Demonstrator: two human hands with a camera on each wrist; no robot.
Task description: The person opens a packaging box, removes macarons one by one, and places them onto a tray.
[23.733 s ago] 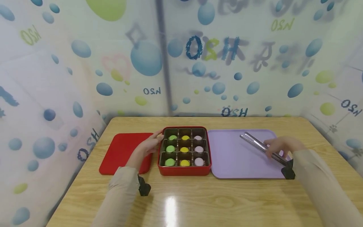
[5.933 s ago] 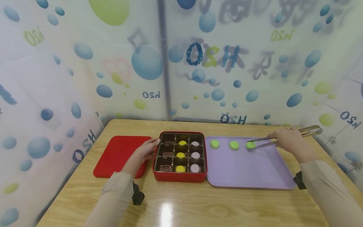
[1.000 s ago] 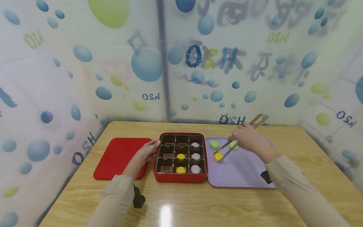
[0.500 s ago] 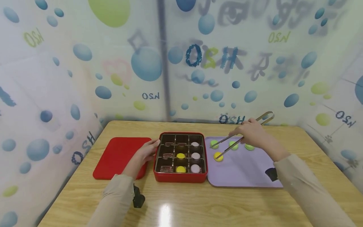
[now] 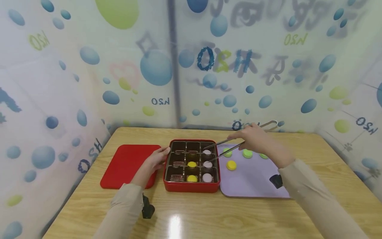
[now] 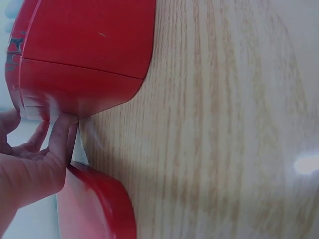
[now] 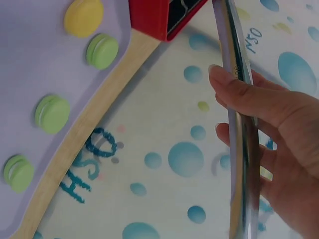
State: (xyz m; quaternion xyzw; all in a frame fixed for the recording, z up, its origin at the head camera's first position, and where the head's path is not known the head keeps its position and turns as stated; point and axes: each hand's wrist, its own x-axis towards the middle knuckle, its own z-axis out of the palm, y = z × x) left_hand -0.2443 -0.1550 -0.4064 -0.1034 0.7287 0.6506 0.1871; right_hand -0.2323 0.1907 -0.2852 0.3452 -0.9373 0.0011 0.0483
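My right hand (image 5: 255,141) holds metal tongs (image 5: 228,153) between thumb and fingers. Their arms stand apart, with the tips over the right column of the red box (image 5: 191,188), beside pale lilac macarons (image 5: 207,164). The box's middle column has two yellow macarons (image 5: 192,178); its left column and back middle compartment hold none. On the purple tray (image 5: 253,186) lie a yellow macaron (image 5: 231,165) and three green macarons (image 5: 247,153), also seen in the right wrist view. My left hand (image 5: 153,160) touches the box's left side with its fingertips, thumb by the rim.
The red lid (image 5: 125,166) lies flat on the wooden table (image 5: 191,215), left of the box and partly behind my left hand. The tray sits against the box's right side. A patterned curtain (image 5: 191,76) hangs behind the table.
Earlier, three green macarons and one yellow macaron went from box to tray. In the last second, the tongs spread, let go of the yellow macaron and moved left over the box.
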